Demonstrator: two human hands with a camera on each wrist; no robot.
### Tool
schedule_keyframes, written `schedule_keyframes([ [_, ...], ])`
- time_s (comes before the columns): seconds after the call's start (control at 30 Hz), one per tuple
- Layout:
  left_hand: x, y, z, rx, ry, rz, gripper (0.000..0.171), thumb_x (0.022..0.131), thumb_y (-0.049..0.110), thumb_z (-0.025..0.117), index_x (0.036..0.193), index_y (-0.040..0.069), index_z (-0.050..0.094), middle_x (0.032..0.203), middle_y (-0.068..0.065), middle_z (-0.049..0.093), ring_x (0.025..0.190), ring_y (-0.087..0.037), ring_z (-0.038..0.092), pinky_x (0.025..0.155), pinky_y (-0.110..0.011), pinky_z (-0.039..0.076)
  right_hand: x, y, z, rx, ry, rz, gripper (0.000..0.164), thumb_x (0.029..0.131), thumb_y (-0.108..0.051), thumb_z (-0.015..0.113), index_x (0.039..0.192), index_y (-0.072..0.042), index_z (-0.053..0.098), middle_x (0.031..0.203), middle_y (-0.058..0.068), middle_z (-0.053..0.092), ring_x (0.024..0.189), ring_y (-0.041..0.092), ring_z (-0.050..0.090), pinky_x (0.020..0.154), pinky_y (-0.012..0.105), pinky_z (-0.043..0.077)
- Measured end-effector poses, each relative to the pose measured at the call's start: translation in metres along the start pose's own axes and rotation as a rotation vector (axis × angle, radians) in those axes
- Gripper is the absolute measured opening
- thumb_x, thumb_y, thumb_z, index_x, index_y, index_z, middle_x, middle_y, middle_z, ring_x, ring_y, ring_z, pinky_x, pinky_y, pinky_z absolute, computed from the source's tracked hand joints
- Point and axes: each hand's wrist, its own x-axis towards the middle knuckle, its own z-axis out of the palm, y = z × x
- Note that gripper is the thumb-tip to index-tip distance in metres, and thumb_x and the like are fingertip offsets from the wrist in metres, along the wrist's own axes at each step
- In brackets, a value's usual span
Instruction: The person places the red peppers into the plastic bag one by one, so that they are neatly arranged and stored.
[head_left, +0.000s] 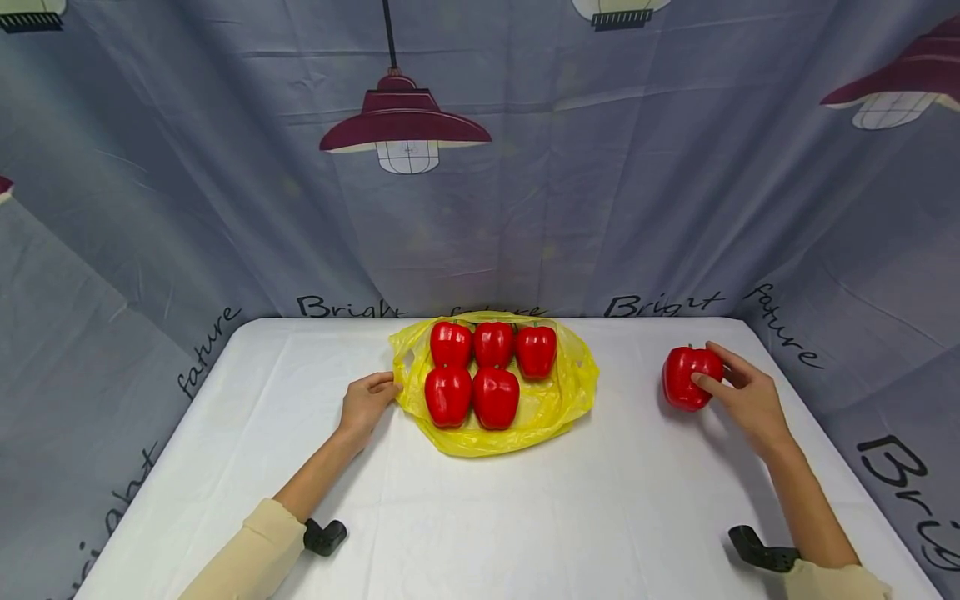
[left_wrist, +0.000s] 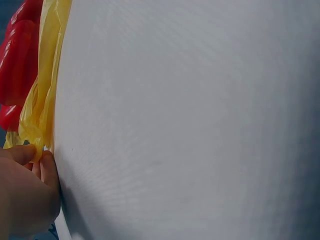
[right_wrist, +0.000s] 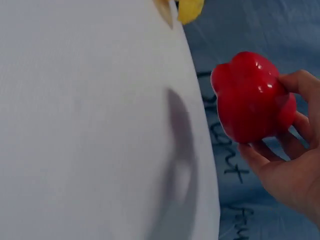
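Note:
Several red bell peppers [head_left: 496,398] lie in two rows on a spread yellow plastic bag [head_left: 536,412] at the back middle of the table. My left hand [head_left: 367,406] pinches the bag's left edge between thumb and fingers; the left wrist view shows the gathered yellow plastic [left_wrist: 37,131] there. Off to the right, my right hand [head_left: 752,402] grips a single red bell pepper [head_left: 688,379] from its right side. In the right wrist view this bell pepper [right_wrist: 252,100] appears held above the table, with its shadow on the cloth.
A white cloth covers the table [head_left: 525,525]. Behind it and at both sides hangs a grey-blue curtain [head_left: 525,208] printed with lamps and lettering. Black wrist mounts [head_left: 325,537] sit at both forearms.

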Motion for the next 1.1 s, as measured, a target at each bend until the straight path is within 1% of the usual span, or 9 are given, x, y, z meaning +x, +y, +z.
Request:
schedule_keyframes([
  [0.1,0.000,0.000,0.000,-0.006,0.000,-0.006,0.031,0.095,0.007,0.067,0.125,-0.004,0.066,0.116,-0.019,0.069,0.102,-0.019,0.065,0.077,-0.017,0.053,-0.002,-0.014,0.009,0.030,-0.018,-0.064,0.064,0.098,-0.025,0.066,0.154,-0.008,0.038,0.154,0.026,0.035,0.136,0.051,0.031,0.075,0.006,0.046],
  [0.2,0.000,0.000,0.000,-0.006,0.001,-0.008,0.032,0.095,0.006,0.067,0.125,-0.005,0.066,0.116,-0.019,0.069,0.103,-0.020,0.064,0.077,-0.016,0.053,-0.005,-0.028,0.018,0.056,-0.041,-0.109,0.063,0.098,-0.021,0.067,0.153,-0.007,0.040,0.152,0.025,0.038,0.135,0.050,0.033,0.076,0.007,0.047],
  [0.27,0.000,-0.001,-0.001,-0.003,0.001,-0.007,0.032,0.095,0.006,0.067,0.126,-0.005,0.065,0.117,-0.019,0.068,0.104,-0.020,0.064,0.077,-0.016,0.053,-0.007,-0.036,0.025,0.064,-0.057,-0.127,0.062,0.097,-0.019,0.067,0.152,-0.006,0.041,0.151,0.025,0.039,0.134,0.050,0.034,0.076,0.008,0.048],
  [0.4,0.000,-0.002,-0.001,-0.002,-0.002,-0.009,0.032,0.096,0.008,0.067,0.125,-0.004,0.066,0.118,-0.019,0.068,0.104,-0.021,0.064,0.078,-0.017,0.053,-0.009,-0.049,0.040,0.062,-0.091,-0.166,0.063,0.095,-0.013,0.069,0.152,-0.005,0.042,0.149,0.024,0.042,0.131,0.046,0.039,0.080,0.008,0.046],
  [0.53,0.001,-0.003,-0.001,-0.004,-0.007,-0.010,0.031,0.096,0.008,0.067,0.125,-0.004,0.066,0.118,-0.019,0.068,0.105,-0.021,0.064,0.080,-0.018,0.053,-0.010,-0.061,0.055,0.079,-0.137,-0.187,0.064,0.093,-0.011,0.071,0.151,-0.007,0.044,0.148,0.021,0.046,0.130,0.039,0.042,0.086,0.008,0.044],
  [0.63,0.001,-0.004,0.000,-0.009,-0.007,-0.007,0.031,0.096,0.008,0.067,0.124,-0.004,0.066,0.118,-0.019,0.068,0.105,-0.021,0.064,0.079,-0.018,0.053,-0.011,-0.070,0.065,0.105,-0.172,-0.194,0.063,0.093,-0.011,0.072,0.150,-0.007,0.045,0.147,0.019,0.047,0.129,0.037,0.044,0.088,0.010,0.044],
  [0.87,0.001,-0.002,0.000,-0.020,0.000,0.000,0.031,0.095,0.007,0.067,0.124,-0.005,0.066,0.115,-0.019,0.069,0.101,-0.019,0.065,0.078,-0.017,0.053,-0.013,-0.083,0.090,0.158,-0.237,-0.193,0.063,0.093,-0.013,0.072,0.150,-0.008,0.046,0.148,0.017,0.047,0.131,0.038,0.045,0.089,0.021,0.050],
  [1.0,0.001,-0.002,0.000,-0.034,-0.002,-0.002,0.031,0.095,0.006,0.067,0.124,-0.005,0.066,0.116,-0.019,0.069,0.101,-0.018,0.065,0.078,-0.018,0.054,-0.013,-0.085,0.105,0.202,-0.276,-0.208,0.061,0.093,-0.012,0.072,0.148,-0.004,0.047,0.146,0.017,0.049,0.130,0.038,0.047,0.090,0.022,0.050],
  [1.1,0.000,-0.002,0.000,-0.038,-0.003,-0.008,0.031,0.095,0.007,0.067,0.124,-0.005,0.066,0.117,-0.019,0.068,0.101,-0.018,0.065,0.078,-0.018,0.054,-0.013,-0.086,0.115,0.221,-0.297,-0.208,0.060,0.092,-0.012,0.072,0.147,-0.002,0.048,0.146,0.018,0.049,0.131,0.039,0.046,0.091,0.024,0.051],
])
